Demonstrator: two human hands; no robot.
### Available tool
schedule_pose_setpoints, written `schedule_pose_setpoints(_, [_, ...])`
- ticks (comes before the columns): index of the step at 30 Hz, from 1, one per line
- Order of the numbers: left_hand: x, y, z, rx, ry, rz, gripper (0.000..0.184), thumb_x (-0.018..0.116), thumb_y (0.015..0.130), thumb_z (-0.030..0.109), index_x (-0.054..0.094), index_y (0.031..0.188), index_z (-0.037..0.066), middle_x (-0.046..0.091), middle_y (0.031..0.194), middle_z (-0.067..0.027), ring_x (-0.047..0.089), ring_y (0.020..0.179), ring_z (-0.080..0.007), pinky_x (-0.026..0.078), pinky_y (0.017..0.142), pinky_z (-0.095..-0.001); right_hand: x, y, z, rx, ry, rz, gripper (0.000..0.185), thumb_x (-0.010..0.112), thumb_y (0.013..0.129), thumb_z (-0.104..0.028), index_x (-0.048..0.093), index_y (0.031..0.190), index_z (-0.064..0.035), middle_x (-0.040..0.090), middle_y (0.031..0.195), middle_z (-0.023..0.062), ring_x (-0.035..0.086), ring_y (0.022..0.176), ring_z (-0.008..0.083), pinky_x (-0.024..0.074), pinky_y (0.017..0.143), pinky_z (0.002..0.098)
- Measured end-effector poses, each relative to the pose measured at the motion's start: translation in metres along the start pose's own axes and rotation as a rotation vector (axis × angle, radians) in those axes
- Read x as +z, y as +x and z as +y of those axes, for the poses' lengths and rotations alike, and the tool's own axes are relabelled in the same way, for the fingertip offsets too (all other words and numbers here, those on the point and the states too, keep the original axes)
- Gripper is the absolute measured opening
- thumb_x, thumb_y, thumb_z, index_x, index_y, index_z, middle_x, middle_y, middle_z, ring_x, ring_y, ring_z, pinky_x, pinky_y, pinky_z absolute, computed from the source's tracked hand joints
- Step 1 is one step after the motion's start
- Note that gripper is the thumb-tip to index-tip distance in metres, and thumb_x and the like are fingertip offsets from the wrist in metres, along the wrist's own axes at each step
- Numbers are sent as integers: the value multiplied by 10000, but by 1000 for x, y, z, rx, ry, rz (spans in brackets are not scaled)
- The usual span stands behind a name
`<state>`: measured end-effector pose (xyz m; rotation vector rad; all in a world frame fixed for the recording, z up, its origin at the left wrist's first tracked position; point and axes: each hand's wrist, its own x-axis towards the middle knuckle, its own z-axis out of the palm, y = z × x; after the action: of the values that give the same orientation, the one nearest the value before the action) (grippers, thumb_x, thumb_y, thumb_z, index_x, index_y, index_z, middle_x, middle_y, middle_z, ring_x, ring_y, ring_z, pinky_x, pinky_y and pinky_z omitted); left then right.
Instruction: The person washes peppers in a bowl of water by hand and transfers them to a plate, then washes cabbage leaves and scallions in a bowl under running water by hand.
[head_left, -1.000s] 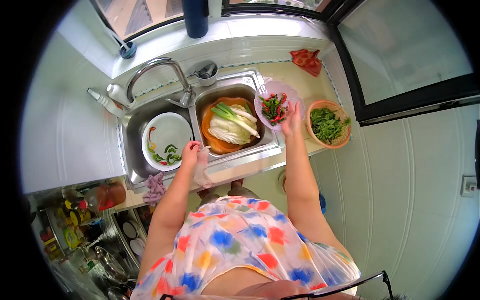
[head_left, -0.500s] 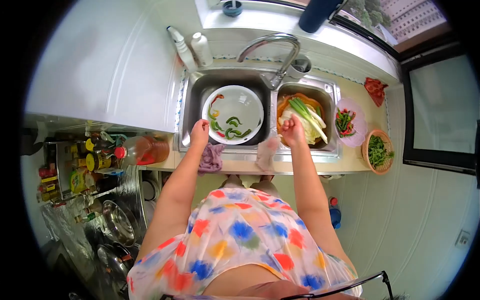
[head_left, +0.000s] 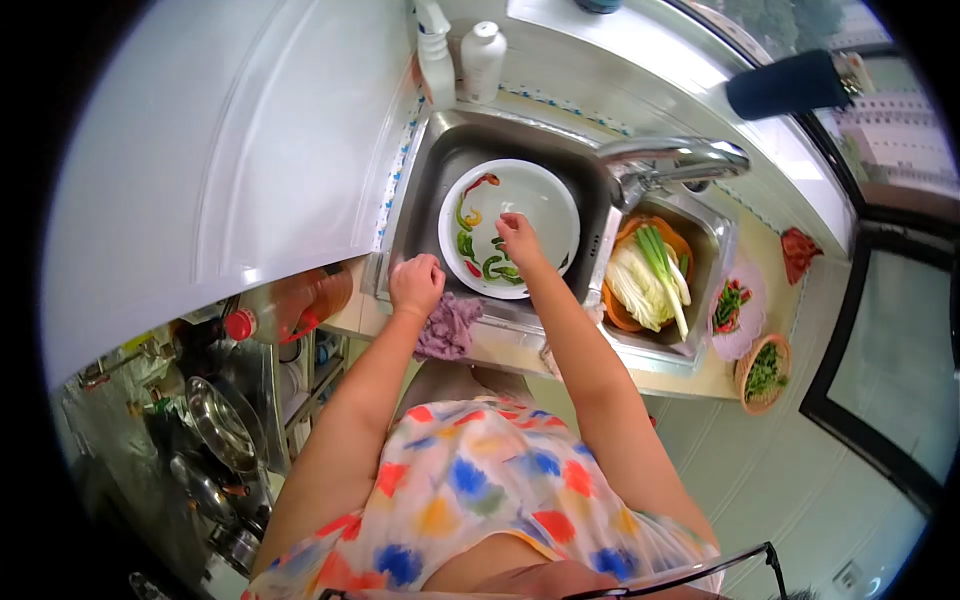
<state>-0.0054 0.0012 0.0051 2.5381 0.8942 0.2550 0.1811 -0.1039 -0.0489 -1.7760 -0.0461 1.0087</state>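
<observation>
Holds right hand point(head_left: 516, 238) half-curled over bowl point(head_left: 548, 208), in sink point(head_left: 442, 152) likely against spills, left hand point(head_left: 417, 285) loosely bent; cannot tell grip.

On the left stands a glossy white panel point(head_left: 250, 130). At the upper right, daylight comes through a window point(head_left: 895, 140), above a white sill point(head_left: 640, 45). A dark-framed pane point(head_left: 905, 340) stands beside the pale wall point(head_left: 740, 470). The floor point(head_left: 553, 397) looks yellowish.
</observation>
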Motion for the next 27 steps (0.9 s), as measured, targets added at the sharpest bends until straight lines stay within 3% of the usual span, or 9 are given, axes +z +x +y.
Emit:
schedule_pose_setpoints(5, [6,-1,-4,45,21,13,54,571,677,118,518,678,106,544,679,-34,556,675,-232,416,640,-376,45,79,53,-161,-485,112,345,607,822,-255,562,1115,-77,608,991,153,596,904,314,475,750,385])
schedule_pose_setpoints(8, [4,3,-4,51,7,9,57,573,672,116,516,675,108,537,678,-31,551,675,-230,413,643,-372,36,63,8,-90,-757,28,312,610,811,-258,591,1084,-106,607,993,138,587,909,337,465,779,414])
schedule_pose_setpoints(11, [2,1,-4,40,3,10,60,572,672,118,513,671,111,534,681,-29,548,677,-228,411,641,-370,7,43,5,-315,-922,14,271,592,816,-242,612,1054,-113,613,957,133,589,905,325,457,797,417])
schedule_pose_setpoints(14, [3,2,-4,35,-4,6,63,570,673,118,507,667,113,532,682,-30,546,678,-227,410,641,-369,-29,42,37,-463,-927,-230,283,575,808,-93,594,1090,-72,611,1010,157,591,925,323,464,820,386])
schedule_pose_setpoints(17, [3,2,-5,35,2,12,69,569,673,116,501,668,113,530,680,-34,546,680,-229,409,645,-371,-43,47,56,-190,-686,-473,337,563,785,7,578,1117,-48,603,1054,159,594,946,287,472,800,351])
schedule_pose_setpoints(20, [4,0,-6,35,4,27,73,570,672,115,497,671,113,527,676,-38,546,679,-233,409,645,-374,-42,54,73,-289,-721,-372,406,568,753,62,559,1149,-31,609,1064,151,594,942,261,473,794,324])
schedule_pose_setpoints(23, [5,1,-6,28,0,20,75,571,671,114,496,674,113,526,674,-41,547,680,-236,409,643,-378,-40,58,84,-419,-658,-259,372,564,777,39,556,1146,-11,635,954,142,616,857,224,488,756,314])
schedule_pose_setpoints(27, [6,1,-6,29,12,12,75,574,668,112,499,673,112,528,670,-43,549,676,-239,408,640,-380,-37,59,77,-59,-326,-145,228,548,841,-49,563,1058,19,622,786,116,599,618,182,503,623,298])
